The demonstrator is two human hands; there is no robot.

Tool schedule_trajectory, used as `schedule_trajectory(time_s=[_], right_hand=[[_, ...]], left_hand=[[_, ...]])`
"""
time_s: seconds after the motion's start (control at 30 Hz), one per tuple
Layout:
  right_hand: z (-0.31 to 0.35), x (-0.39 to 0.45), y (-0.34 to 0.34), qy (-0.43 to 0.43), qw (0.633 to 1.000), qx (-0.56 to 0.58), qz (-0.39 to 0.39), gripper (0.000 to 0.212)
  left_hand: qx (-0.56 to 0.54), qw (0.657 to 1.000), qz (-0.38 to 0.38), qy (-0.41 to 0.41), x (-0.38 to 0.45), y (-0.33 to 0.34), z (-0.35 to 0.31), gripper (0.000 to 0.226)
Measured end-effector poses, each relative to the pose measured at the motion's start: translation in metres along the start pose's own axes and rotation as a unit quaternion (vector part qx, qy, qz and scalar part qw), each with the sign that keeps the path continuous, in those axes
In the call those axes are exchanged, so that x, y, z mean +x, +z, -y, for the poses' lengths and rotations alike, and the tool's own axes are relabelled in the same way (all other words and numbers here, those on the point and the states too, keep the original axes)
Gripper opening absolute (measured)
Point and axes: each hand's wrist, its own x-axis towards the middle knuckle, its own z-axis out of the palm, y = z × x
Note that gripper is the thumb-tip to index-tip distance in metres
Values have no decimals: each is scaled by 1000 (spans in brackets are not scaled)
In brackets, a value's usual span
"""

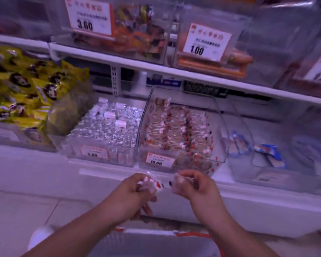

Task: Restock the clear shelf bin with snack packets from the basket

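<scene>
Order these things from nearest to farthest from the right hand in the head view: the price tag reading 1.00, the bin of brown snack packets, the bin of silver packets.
From the right hand:
1. Bin of brown snack packets, directly above the hand on the lower shelf.
2. Bin of silver packets, up and to the left, same shelf.
3. Price tag reading 1.00, on the upper shelf bin.

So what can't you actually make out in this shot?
Head view only:
- Basket: cut off by the bottom edge and covered by both arms; its contents are hidden.
- Snack packets: mostly wrapped in the left hand and right hand, so their count is unclear.
- Price tag on the clear shelf bin: blurred, small print unreadable.
- Bins at the right edge: motion blur smears their contents.
</scene>
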Motion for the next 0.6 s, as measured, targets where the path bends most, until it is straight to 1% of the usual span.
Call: schedule_trajectory(time_s=[0.03,0.07,0.1,0.17,0.23,0.33,0.4,0.5,0.6], right_hand=[[3,2,-1,-41,999,-24,-27,12],[5,2,-1,-75,996,-47,-32,15],[7,0,2,-101,993,-62,-20,17],[10,-4,12,-126,991,-50,14,19],[12,1,21,-116,993,-3,13,20],[21,20,15,-70,996,56,4,21],[26,29,4,-36,997,56,49,22],[33,35,-8,-40,988,-9,152,27],[32,36,-13,-24,978,8,205,45]], left_hand=[[-19,999,-31,-16,7,1,0,13],[-50,997,-53,-28,14,4,-1,13],[-88,994,-61,-35,20,9,-2,12],[-144,988,-55,-29,28,21,-5,10],[-150,987,-54,-9,33,28,-7,10],[-141,988,-59,7,39,25,-15,17],[-150,986,-65,11,40,19,-21,17],[-147,987,-66,16,38,13,-27,15],[-140,989,-55,8,35,14,-29,15]])
